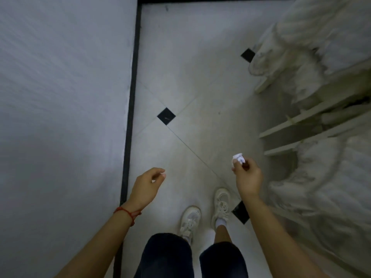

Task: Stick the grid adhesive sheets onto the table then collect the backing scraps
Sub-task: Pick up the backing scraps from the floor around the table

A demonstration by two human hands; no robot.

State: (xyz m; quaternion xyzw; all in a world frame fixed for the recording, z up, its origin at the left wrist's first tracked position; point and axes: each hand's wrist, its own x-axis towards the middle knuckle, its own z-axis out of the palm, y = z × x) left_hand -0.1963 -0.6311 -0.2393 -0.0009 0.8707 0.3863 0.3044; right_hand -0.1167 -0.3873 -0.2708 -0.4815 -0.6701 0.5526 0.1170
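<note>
Crumpled white backing scraps (239, 158) sit pinched at the tips of the right hand (247, 178), whose fingers (235, 165) curl together around the small wad, held out over the floor (200, 81) and well apart from the table (60, 97). That table fills the left side of the view, a pale grey surface with a dark strip along its right edge; no grid pattern can be made out on it through the blur. The left hand (148, 186) hangs just beside that right edge, above the floor, with its fingers loosely curled and thumb and forefinger close together; whether anything lies between them cannot be told. A red string bracelet (128, 213) circles the left wrist. Below the hands stand two white sneakers (204, 213) on light tiles set with small black diamonds (166, 116), and dark shorts (170, 255) show at the bottom. Along the right side lies rumpled white bedding (325, 47) over a pale slatted frame (291, 129).
</note>
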